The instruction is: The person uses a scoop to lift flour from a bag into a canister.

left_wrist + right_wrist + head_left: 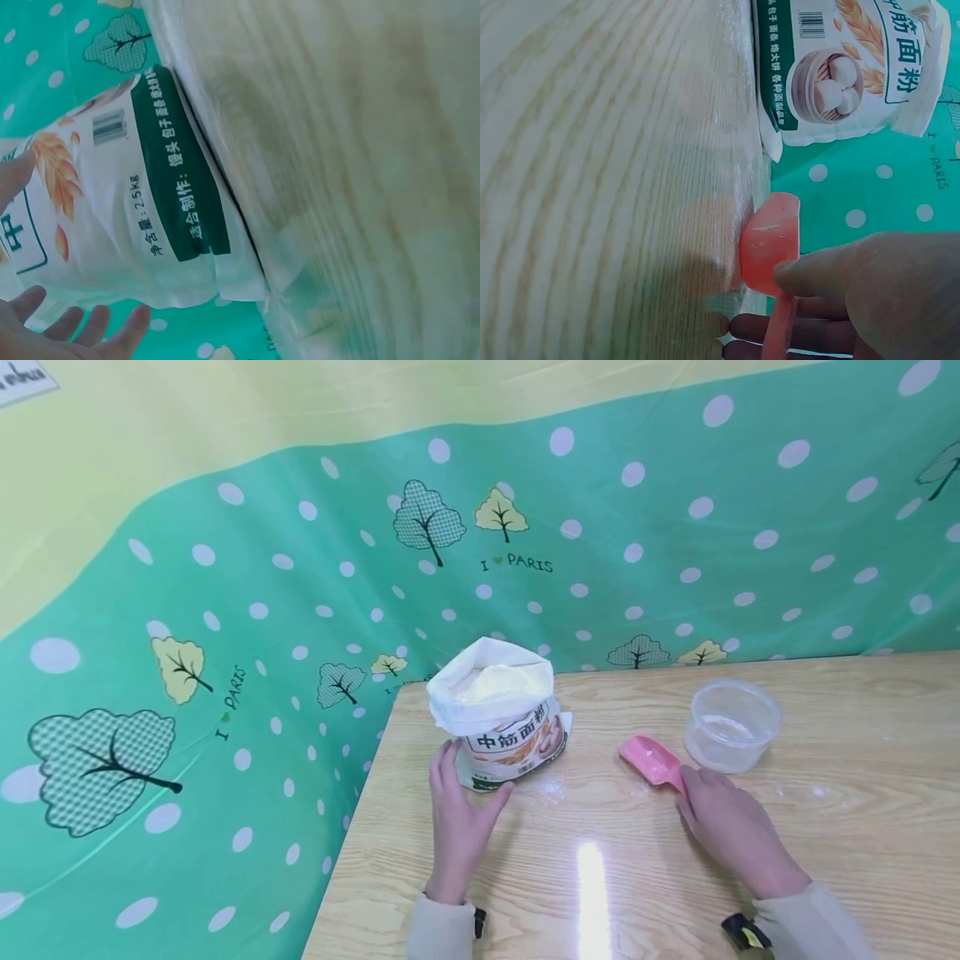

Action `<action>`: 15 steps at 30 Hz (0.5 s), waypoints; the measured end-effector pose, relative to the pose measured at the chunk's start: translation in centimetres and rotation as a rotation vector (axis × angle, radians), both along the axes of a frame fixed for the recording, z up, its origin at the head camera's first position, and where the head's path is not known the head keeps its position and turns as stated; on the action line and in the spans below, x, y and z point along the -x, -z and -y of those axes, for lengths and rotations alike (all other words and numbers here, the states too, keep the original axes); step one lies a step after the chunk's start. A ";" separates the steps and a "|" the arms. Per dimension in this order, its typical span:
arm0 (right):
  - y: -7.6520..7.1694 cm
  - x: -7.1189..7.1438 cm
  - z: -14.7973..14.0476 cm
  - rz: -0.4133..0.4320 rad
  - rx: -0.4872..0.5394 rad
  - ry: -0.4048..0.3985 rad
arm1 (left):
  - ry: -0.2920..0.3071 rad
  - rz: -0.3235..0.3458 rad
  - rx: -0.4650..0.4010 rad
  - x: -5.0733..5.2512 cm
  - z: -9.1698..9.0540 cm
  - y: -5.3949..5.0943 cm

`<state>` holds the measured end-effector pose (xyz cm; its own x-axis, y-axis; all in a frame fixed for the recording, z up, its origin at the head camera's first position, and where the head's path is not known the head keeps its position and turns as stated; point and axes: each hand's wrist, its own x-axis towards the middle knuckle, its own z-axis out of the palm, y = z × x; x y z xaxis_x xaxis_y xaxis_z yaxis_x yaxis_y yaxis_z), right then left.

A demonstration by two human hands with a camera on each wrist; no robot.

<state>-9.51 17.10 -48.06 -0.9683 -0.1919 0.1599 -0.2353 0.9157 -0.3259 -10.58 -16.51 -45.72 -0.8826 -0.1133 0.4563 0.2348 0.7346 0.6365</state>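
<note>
An open-topped flour bag point(517, 739), its white rim rolled down, stands on the table with white flour point(498, 683) showing inside. My left hand point(461, 814) is spread at the bag's lower left, the fingers along its side and the thumb in front; in the left wrist view the fingers point(94, 326) look relaxed, and contact is hard to tell. With my right hand point(731, 818) I hold a pink scoop point(651, 760) by its handle, low over the table. In the right wrist view, the thumb point(810, 274) lies against the scoop where handle meets bowl.
A clear round plastic tub point(731, 727) with a little white at its bottom stands just beyond my right hand. White powder specks point(551, 789) dot the wooden table point(540, 877) by the bag. A green patterned cloth point(600, 568) hangs behind and on the left.
</note>
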 end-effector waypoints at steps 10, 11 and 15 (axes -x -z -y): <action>-0.1 0.0 0.1 -0.020 -0.034 0.006 | 0.041 0.000 -0.102 1.7 0.8 0.3; -0.1 0.0 0.1 -0.021 -0.036 0.005 | 0.041 0.008 -0.112 1.8 0.9 0.4; -0.1 -0.1 0.1 -0.022 -0.045 0.002 | 0.041 0.054 -0.165 2.2 0.9 0.7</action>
